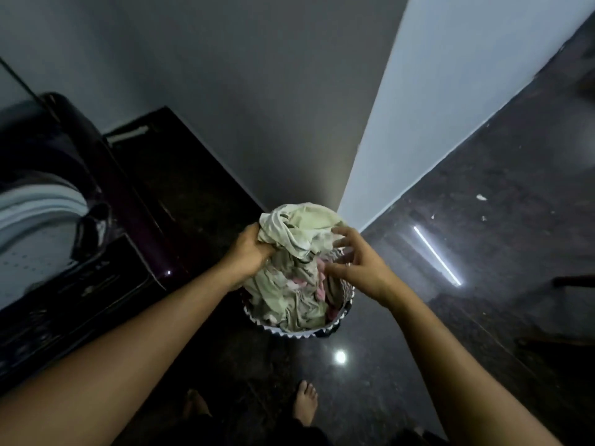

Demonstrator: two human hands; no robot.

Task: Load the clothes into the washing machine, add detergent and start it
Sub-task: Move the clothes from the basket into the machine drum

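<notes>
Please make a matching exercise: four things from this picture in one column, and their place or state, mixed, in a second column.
1. left hand
2. right hand
3. round patterned laundry basket
4. dark purple top-loading washing machine

a. on the floor, full of pale clothes
b. fingers spread above the clothes
c. left of the basket, lid open
d. grip closed on pale cloth

Pairs: 1-d, 2-b, 3-a, 4-c

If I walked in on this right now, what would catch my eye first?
Two bare arms reaching down to a round laundry basket on the dark floor, heaped with pale crumpled clothes. The left hand has a grip on the cloth, while the right hand hovers with fingers spread. At the left stands a dark washing machine, its pale drum visible.
</notes>
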